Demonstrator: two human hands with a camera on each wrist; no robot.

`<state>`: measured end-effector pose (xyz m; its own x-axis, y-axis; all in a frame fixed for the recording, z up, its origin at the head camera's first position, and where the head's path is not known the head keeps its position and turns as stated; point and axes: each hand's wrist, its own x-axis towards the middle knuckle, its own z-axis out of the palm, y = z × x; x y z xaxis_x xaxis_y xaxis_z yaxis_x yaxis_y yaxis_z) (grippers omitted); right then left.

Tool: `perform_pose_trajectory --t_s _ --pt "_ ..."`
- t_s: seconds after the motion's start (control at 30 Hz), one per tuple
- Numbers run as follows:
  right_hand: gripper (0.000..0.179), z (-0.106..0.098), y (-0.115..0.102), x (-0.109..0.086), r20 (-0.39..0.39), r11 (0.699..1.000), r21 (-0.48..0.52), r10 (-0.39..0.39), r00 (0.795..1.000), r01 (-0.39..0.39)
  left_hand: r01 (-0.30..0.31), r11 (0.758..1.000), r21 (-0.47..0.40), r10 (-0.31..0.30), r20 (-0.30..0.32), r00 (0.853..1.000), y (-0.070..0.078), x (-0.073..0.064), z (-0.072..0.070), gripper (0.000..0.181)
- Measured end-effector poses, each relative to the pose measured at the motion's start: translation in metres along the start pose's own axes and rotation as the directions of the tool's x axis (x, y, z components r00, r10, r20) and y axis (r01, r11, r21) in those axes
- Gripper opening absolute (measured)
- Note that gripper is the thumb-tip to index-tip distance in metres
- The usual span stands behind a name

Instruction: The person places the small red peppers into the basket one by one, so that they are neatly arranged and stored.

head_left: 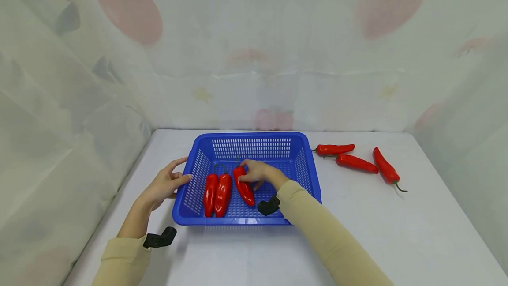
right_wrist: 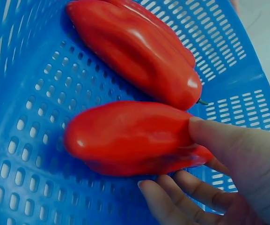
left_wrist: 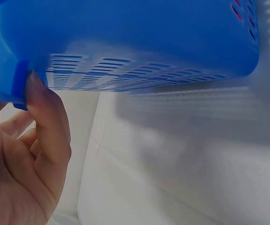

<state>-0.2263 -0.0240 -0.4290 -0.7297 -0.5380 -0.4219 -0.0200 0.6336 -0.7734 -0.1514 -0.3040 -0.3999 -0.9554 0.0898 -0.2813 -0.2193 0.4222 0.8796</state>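
Note:
A blue plastic basket (head_left: 248,221) with slotted walls stands on the white table. My left hand (head_left: 162,184) grips its left rim, the thumb on top and the fingers outside. In the left wrist view, a finger of that hand (left_wrist: 36,154) curls at the basket's rim. Inside the basket, my right hand (head_left: 262,173) pinches a long red chili pepper (right_wrist: 125,133) near its stem end, thumb on one side and fingers on the other. To its left lie two more red peppers, an outer one (head_left: 210,195) and an inner one (head_left: 223,194), side by side with stems toward the back.
On the table right of the basket lie three red peppers: one (head_left: 335,149) near the basket's wall, one (head_left: 357,163) just in front of it, one (head_left: 386,165) farther right. A patterned white curtain (head_left: 254,56) hangs behind the table and along both sides.

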Motion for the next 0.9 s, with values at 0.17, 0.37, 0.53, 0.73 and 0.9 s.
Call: perform_pose_trajectory --t_s 0.17,0.37,0.53,0.73,0.9 --pt "0.049 -0.0015 -0.0002 -0.0013 0.015 1.000 0.016 0.018 1.000 -0.018 0.000 1.000 0.007 0.000 -0.001 1.000 0.0001 -0.0003 -0.0003 0.073" --pt "0.050 0.0010 -0.0011 -0.0017 0.019 0.998 0.045 0.048 0.999 -0.049 0.001 1.000 0.011 -0.001 -0.002 1.000 0.0011 -0.0008 0.0003 0.073" --pt "0.044 0.0027 -0.0023 -0.0008 0.031 0.999 0.026 0.046 0.998 -0.047 0.003 1.000 0.009 -0.003 -0.002 1.000 0.0009 -0.0004 0.0004 0.073" --pt "0.041 0.0030 -0.0046 -0.0023 0.042 0.998 -0.010 0.060 0.997 -0.059 0.004 1.000 0.006 -0.004 0.000 1.000 0.0004 0.0001 0.0004 0.073" --pt "0.043 0.0043 -0.0044 -0.0031 0.067 0.998 -0.016 0.063 0.996 -0.062 0.010 1.000 0.000 -0.010 0.003 1.000 0.0029 -0.0006 0.0007 0.072"
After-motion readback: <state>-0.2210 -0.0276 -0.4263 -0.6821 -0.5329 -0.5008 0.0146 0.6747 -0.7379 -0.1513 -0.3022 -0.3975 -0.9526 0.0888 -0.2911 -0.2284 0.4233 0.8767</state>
